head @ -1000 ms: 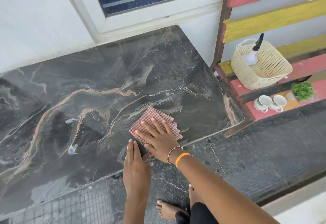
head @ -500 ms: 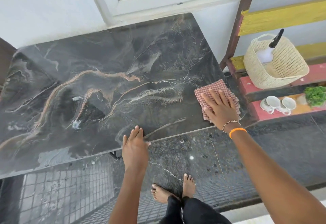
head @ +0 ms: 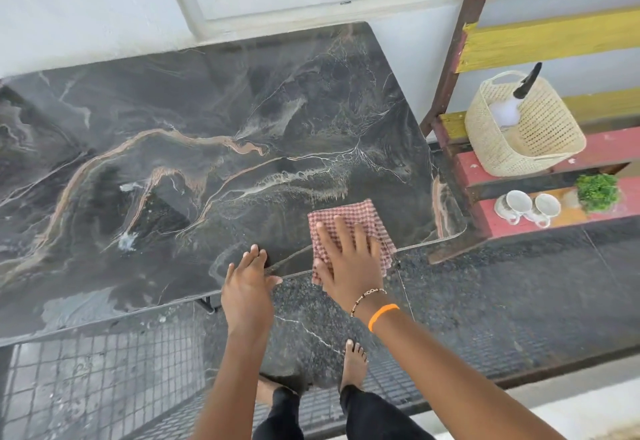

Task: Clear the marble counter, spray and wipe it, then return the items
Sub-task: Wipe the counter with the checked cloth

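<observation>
The dark marble counter (head: 194, 134) fills the left and middle of the view, with wet spray patches on its left part. A folded red-checked cloth (head: 360, 219) lies at the counter's front edge, partly overhanging it. My right hand (head: 349, 263) presses flat on the cloth with fingers spread. Just left of the cloth, my left hand (head: 247, 283) rests on the front edge, fingers on the marble and holding nothing. A spray bottle (head: 512, 103) stands in a cream woven basket (head: 540, 148) on the coloured shelf at the right.
Two white cups (head: 530, 207) and a small green plant (head: 597, 191) sit on a lower red shelf board. A white wall and window frame (head: 277, 9) run behind the counter. My bare feet stand on the dark tiled floor (head: 519, 301) below.
My right hand slid the cloth right to the counter's corner, then back left along the front edge. My left hand stayed on the front edge.
</observation>
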Tool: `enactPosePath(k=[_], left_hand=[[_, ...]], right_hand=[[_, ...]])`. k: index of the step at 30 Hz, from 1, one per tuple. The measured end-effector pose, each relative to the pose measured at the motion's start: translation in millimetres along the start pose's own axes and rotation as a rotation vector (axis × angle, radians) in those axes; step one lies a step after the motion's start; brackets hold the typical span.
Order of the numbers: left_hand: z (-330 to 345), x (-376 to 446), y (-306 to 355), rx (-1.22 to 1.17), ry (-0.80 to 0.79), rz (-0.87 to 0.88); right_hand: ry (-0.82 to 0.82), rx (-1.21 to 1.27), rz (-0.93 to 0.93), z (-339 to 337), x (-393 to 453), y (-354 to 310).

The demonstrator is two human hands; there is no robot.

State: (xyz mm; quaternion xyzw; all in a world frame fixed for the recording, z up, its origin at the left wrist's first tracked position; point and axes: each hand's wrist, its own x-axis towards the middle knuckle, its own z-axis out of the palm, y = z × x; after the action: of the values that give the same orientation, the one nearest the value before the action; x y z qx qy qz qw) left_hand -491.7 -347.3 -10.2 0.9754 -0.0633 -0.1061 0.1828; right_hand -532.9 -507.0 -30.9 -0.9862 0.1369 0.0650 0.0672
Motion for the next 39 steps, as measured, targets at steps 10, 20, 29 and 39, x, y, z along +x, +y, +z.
enactPosePath(k=[10,20,29,39], left_hand=[[-30.6,-7.2,-80.7,0.031,0.086,0.013],[-80.9,0.6,-214.6,0.005,0.161,-0.17],[-109.9,-3.9,-291.3,-0.034,0.144,-0.28],[-119.4,50.4,-263.8,0.048,-0.128,-0.032]], right_hand=[[-0.039,-0.002,-0.16,16.9,17.9,-56.0],[-0.017,0.062,-0.248,33.9,42.9,-268.4],[-0.094,-0.013,-0.76,46.3,56.6,-378.6],[-0.017,-0.096,-0.34,28.6,69.2,-231.0]])
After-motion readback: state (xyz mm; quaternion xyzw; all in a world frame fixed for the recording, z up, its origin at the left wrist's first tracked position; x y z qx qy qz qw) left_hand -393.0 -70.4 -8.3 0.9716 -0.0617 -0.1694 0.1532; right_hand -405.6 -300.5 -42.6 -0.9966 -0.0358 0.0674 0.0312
